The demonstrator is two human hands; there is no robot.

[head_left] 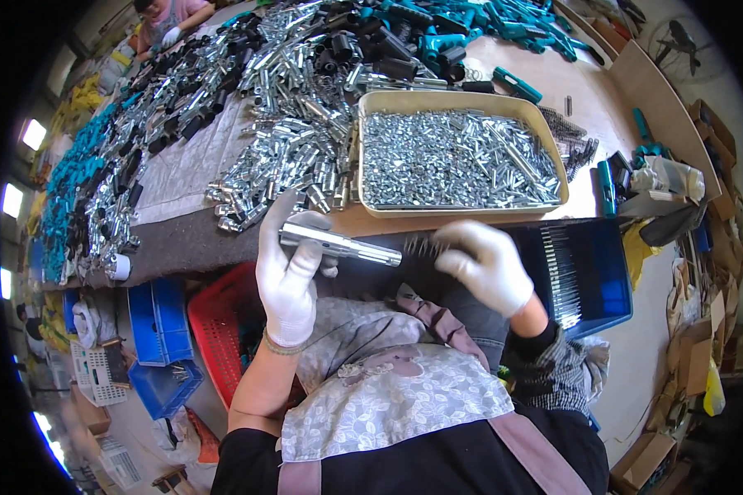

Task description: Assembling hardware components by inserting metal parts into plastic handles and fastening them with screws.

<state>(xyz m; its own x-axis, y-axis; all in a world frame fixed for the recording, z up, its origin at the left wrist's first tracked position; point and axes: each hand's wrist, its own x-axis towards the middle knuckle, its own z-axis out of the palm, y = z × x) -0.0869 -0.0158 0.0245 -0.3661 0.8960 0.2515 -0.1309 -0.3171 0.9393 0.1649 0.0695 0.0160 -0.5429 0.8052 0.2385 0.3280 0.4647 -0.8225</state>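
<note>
White-gloved, my left hand point(287, 289) is closed around a shiny metal shaft point(351, 247), which points to the right with its narrower end free. Just off that end, my right hand point(494, 268), also gloved in white, pinches a coil spring point(421, 246) between thumb and fingers. The spring lies roughly in line with the shaft; a small gap seems to part them. Beyond both hands stands a cream tray point(462, 213) full of small metal pins and bits. Loose metal cylinders point(285, 169) lie heaped to its left.
Teal housings point(520, 25) and black sleeves pile up at the back. A blue bin point(603, 280) of long springs sits at my right. Below the table edge are a red basket point(215, 309) and blue bins point(158, 322). Another person point(169, 29) works at the far left.
</note>
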